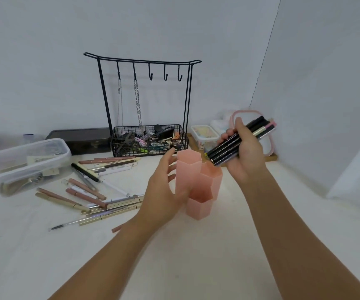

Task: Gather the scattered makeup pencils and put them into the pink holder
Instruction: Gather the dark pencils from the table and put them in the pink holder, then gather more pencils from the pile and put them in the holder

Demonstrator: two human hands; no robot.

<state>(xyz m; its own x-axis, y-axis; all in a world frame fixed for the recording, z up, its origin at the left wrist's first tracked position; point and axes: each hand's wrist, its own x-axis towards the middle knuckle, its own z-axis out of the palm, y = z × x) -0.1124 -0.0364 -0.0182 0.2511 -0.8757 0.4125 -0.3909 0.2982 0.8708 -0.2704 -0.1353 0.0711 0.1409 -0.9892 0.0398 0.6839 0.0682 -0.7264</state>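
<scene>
Right hand (247, 155): fingers wrapped round a bundle of mostly black makeup pencils (240, 140), tips angled toward the pink plastic hexagonal holder (196, 182).
Left hand (166, 191): fingers spread, thumb against the holder, seemingly steadying it.

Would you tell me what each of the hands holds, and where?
Right hand grips a bundle of pencils around its middle. Left hand holds nothing.

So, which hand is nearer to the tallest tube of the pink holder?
Left. The left hand is right beside the tallest tube, fingers at its wall. The right hand holds a pencil bundle farther right.
</scene>
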